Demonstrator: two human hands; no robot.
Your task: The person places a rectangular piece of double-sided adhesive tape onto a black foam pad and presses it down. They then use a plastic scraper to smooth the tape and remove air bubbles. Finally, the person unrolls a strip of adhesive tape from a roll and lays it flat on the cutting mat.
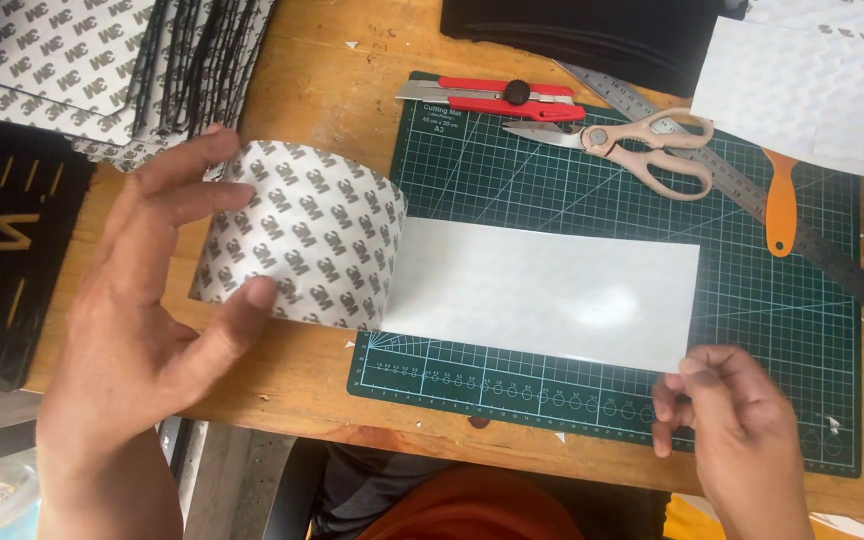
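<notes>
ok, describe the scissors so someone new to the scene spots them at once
Start at the green cutting mat on the wooden table. Along its top edge, right of the red utility knife, lie the scissors, their handles resting over a steel ruler. Pale pinkish-beige handles and closed blades pointing left set them apart from the orange-handled tool beside them.

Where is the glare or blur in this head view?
Head view: soft glare on the white strip near its right half; left hand slightly motion-blurred; right hand pinching the strip's corner looks sharper; cutting mat evenly lit, grid legible, no hard shadows.
</notes>
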